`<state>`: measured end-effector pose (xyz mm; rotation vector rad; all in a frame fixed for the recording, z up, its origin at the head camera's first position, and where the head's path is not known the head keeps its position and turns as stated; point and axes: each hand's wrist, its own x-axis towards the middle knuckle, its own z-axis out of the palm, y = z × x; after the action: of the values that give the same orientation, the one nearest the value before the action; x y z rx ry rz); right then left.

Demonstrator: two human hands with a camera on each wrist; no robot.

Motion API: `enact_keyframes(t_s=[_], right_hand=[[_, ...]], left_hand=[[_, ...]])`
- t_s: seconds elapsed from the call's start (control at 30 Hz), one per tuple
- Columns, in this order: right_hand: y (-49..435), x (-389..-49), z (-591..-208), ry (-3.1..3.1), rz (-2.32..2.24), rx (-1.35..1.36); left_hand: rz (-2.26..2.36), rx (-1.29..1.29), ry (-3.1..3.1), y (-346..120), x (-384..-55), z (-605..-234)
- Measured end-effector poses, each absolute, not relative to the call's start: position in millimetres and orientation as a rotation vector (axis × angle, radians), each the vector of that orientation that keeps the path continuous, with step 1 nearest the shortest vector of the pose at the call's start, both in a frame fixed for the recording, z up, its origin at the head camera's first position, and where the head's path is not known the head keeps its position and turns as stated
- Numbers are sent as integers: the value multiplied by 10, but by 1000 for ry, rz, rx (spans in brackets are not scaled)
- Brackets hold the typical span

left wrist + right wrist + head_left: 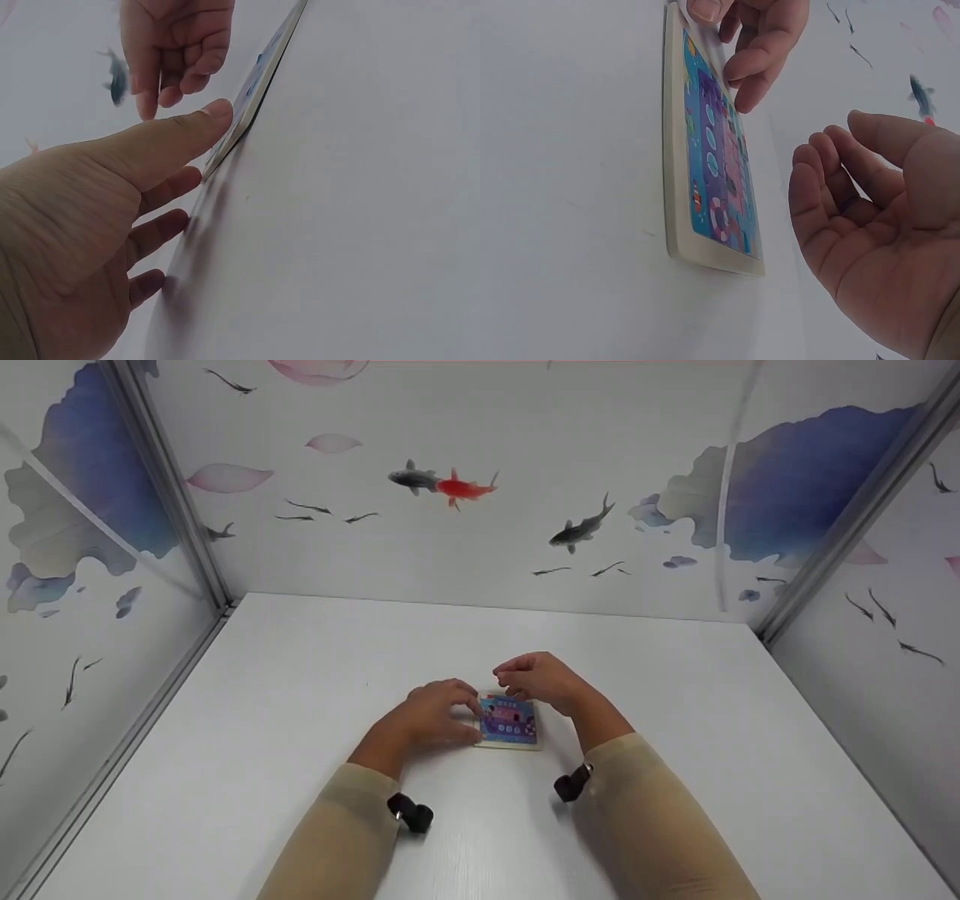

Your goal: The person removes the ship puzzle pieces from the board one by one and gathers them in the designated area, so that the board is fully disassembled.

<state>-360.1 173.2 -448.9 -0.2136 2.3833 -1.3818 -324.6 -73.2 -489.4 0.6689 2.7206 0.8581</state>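
A small jigsaw puzzle point(508, 721) with a blue and purple sea picture lies flat in a pale frame on the white table. My left hand point(437, 715) is at its left side, thumb and fingers apart, fingertips right at the frame's edge. In the left wrist view the thumb point(184, 139) reaches the frame's rim while the other fingers sit lower, near the table. Above the puzzle's far right part hovers my right hand point(541, 681), fingers loosely bent. From the right wrist view, nothing shows between its fingers point(821, 172), which are apart from the puzzle point(714, 150).
The white table point(300, 660) is bounded by a back wall point(465, 555) and side walls printed with fish, petals and blue leaves. Metal posts point(176, 502) stand at the corners. Black wrist devices point(411, 813) are on both tan sleeves.
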Motion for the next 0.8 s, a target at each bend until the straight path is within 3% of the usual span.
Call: enact_keyframes(t_s=[0.8], right_hand=[[1714,-3722,-4620,2428,-1106,-138]], left_hand=[[800,718,2753,-741,-3213,-4875]])
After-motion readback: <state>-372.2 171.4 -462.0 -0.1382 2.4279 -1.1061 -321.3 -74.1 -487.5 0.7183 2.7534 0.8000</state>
